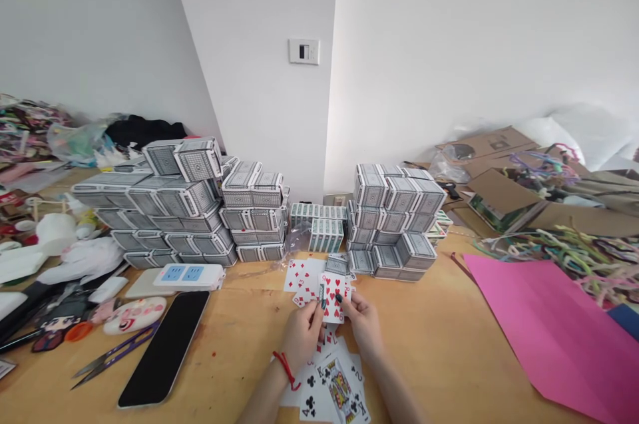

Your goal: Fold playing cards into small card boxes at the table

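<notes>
The left hand [302, 331] pinched one edge of a few red-suited cards [333, 292], held just above the wooden table [239, 344], and the right hand [363, 321] gripped the other edge. A light hold by the edges, I judged, would have kept them from sliding apart. Scissors [112, 354], a dark phone [167, 344], stacked card decks [170, 211] and a pink sheet [544, 327] lay on the table before bare white walls.

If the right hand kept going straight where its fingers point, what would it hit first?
Probably the small grey-patterned card pack lying just beyond the fanned red-suited playing cards that the right hand and left hand pinch; depth is unclear.
</notes>
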`<act>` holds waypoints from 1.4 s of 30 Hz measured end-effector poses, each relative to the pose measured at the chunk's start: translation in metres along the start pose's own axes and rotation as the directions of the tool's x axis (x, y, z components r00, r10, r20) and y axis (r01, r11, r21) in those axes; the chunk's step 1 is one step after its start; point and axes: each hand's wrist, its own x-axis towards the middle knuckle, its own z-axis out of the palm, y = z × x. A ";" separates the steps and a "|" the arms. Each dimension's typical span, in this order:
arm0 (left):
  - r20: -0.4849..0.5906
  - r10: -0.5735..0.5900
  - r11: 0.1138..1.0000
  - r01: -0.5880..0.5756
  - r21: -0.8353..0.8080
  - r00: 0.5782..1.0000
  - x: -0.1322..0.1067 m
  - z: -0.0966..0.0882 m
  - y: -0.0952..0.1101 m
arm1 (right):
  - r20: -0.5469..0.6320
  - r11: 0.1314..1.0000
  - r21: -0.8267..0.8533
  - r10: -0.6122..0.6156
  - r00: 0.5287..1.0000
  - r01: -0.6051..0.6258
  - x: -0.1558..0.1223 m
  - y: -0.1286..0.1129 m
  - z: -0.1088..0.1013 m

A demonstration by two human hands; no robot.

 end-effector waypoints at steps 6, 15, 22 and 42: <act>0.038 -0.023 0.996 0.026 -0.081 0.999 0.000 -0.005 -0.001 | 0.006 0.999 -0.043 0.019 1.000 -0.018 0.000 0.000 -0.002; -0.127 0.026 0.994 -0.039 -0.099 0.992 0.007 -0.011 0.003 | 0.010 0.977 -0.208 -0.042 0.999 0.043 0.001 0.000 -0.004; -0.156 0.027 0.998 -0.035 -0.049 0.987 0.009 -0.010 -0.001 | 0.051 0.992 -0.127 -0.014 0.999 0.020 0.000 -0.002 0.001; -0.210 0.009 0.998 -0.023 -0.065 0.978 0.012 -0.012 -0.015 | 0.034 0.997 -0.020 0.073 0.997 -0.072 0.001 -0.005 -0.003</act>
